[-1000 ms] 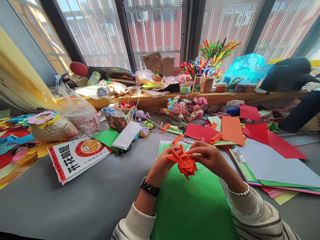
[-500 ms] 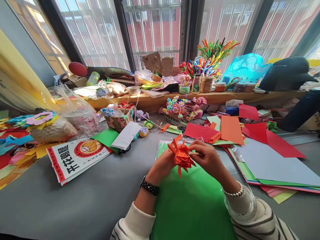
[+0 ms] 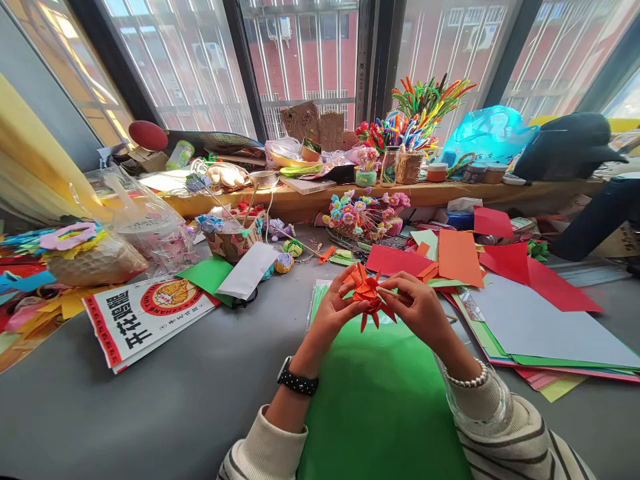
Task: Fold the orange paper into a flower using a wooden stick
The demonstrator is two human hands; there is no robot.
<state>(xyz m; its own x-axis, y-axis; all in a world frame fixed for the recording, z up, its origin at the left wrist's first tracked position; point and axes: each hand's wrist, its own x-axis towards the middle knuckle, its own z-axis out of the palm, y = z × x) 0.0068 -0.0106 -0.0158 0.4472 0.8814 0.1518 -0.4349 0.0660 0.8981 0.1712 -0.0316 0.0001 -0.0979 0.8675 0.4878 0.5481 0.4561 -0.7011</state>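
An orange-red folded paper flower [image 3: 369, 298] with pointed petals is held up over the green mat [image 3: 385, 400]. My left hand [image 3: 329, 317] is closed around its left side, thumb in front and fingers behind. From the right, my right hand [image 3: 419, 308] pinches a thin pale stick [image 3: 389, 292], its tip against the petals. What the tip does among the petals is too small to make out. Just behind the hands lie a red paper sheet [image 3: 397, 260] and small orange and green scraps.
On the right is a stack of coloured paper [image 3: 560, 327] with orange sheets [image 3: 459, 257] beside it. A printed paper bag [image 3: 150, 313] lies on the left near a basket [image 3: 233, 243] of paper flowers. Beaded flowers [image 3: 360, 217] and the crowded sill stand behind.
The flower has been turned and raised slightly. My left fingers have shifted from beneath it to its left side, and my right hand has moved a little up with the stick.
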